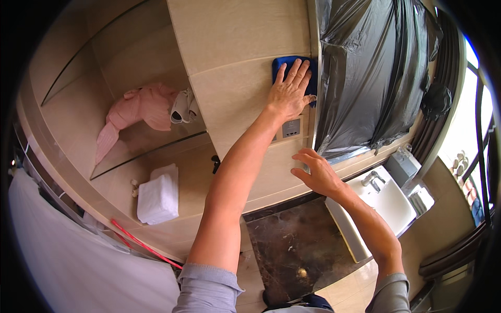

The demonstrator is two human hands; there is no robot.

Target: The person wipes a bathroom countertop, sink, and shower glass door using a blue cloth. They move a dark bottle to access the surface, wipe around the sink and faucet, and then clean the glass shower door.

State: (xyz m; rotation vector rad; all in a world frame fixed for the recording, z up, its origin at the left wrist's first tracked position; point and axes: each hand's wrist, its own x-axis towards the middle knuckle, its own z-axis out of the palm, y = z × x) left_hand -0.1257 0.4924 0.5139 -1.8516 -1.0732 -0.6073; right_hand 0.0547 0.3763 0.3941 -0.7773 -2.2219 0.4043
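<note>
My left hand (289,92) presses a folded blue cloth (277,64) flat against the beige tiled wall (235,94), fingers spread over it. The cloth lies beside the metal edge strip of a panel covered in black plastic sheeting (356,78). Just below my left wrist is a grey wall socket plate (291,128), and part of a second plate is hidden by my forearm. My right hand (319,174) hangs lower and to the right, with nothing in it and its fingers apart, in front of the wall above the dark marble surface (297,238).
At the right is a white washbasin (385,199) with a chrome faucet (373,180) and a grey tissue box (403,166). The left niche holds a pink cloth item (137,107) on a glass shelf and folded white towels (158,195). A red pole (145,244) leans below.
</note>
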